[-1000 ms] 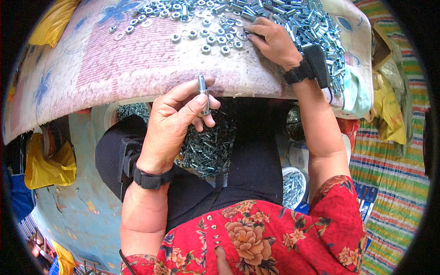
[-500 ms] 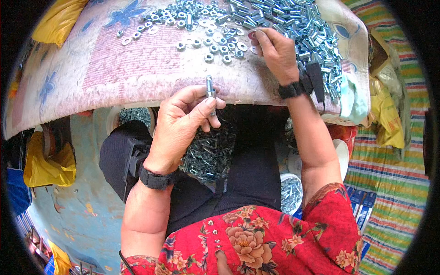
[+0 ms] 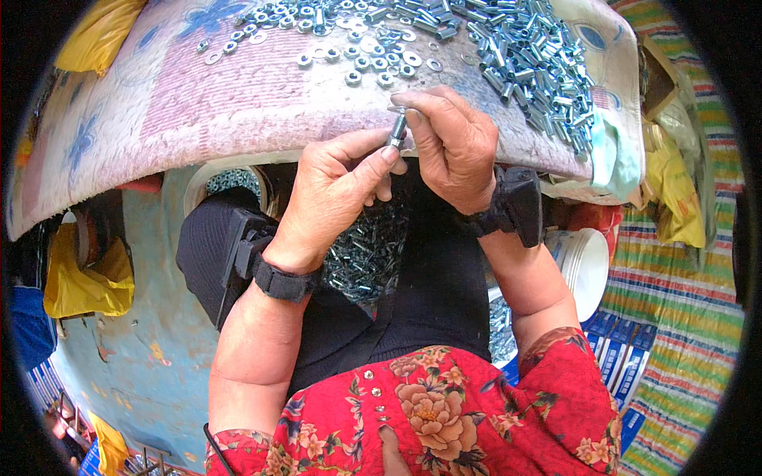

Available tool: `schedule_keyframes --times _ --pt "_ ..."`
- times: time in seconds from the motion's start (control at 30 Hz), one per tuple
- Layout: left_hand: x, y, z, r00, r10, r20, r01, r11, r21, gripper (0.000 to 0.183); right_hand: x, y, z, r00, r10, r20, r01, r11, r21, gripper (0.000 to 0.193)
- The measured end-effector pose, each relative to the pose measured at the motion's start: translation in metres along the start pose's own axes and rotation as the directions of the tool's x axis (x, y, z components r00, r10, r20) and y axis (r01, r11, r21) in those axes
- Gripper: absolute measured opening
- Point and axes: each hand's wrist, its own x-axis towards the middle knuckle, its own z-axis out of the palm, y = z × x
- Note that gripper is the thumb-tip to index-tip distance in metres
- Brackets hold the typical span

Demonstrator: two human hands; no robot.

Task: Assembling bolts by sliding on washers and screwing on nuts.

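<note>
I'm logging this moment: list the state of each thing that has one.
Left hand, closed on bolt
Right hand, pinching washer
Bolt, tilted, threaded end up
Washer, at bolt tip, seating unclear
Hex nuts, loose, scattered
Metal sleeves, loose, heaped
Left white tub, open, holding metal parts

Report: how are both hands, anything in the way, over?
Left fingers pinching bolt. Right fingers at its tip, apparently holding washer. Loose nuts beyond, none blocking.

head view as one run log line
left hand: holds bolt, threads up | right hand: pinches washer at bolt tip | patterned cloth: nuts, loose washers, metal tubes
</note>
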Motion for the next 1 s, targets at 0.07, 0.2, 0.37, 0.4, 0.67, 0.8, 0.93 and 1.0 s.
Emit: schedule_keyframes --times 0.07,0.2,0.37,0.4,0.67,0.8,0.93,1.0 --pt "0.000 0.001 0.001 1.000 0.004 0.011 -0.004 1.000 0.007 0.026 -0.002 0.002 -0.002 0.999 -0.039 -0.011 0.039 0.999 -0.015 0.012" --pt "0.000 0.001 0.001 1.000 0.026 0.017 -0.026 1.000 -0.009 0.025 -0.005 0.005 -0.005 0.998 -0.065 -0.017 0.064 0.997 -0.050 0.015" --pt "0.000 0.000 0.000 1.000 -0.025 0.014 0.026 0.998 -0.060 0.026 -0.006 0.000 -0.004 0.995 -0.099 0.034 0.099 0.995 -0.008 0.016" --pt "0.000 0.000 -0.001 1.000 -0.019 0.003 0.019 0.999 -0.041 0.025 -0.006 -0.001 -0.004 0.996 -0.081 0.043 0.081 0.997 0.005 0.015" --pt "0.000 -0.008 0.000 0.977 0.174 -0.126 -0.145 0.967 0.211 0.022 -0.006 -0.020 0.001 0.711 0.638 0.295 -0.667 0.482 0.568 0.012" --pt "-0.001 -0.007 -0.002 0.961 0.225 -0.163 -0.187 0.958 0.218 0.021 -0.012 -0.017 0.009 0.710 0.626 0.322 -0.663 0.440 0.605 0.013" --pt "-0.002 -0.004 -0.009 0.941 0.243 -0.234 -0.208 0.964 0.162 0.020 0.002 -0.009 0.008 0.796 0.558 0.235 -0.597 0.663 0.452 0.014" --pt "0.001 -0.004 -0.015 0.943 0.226 -0.245 -0.201 0.972 0.122 0.019 0.015 0.014 0.005 0.903 0.418 0.098 -0.421 0.907 0.015 0.020"
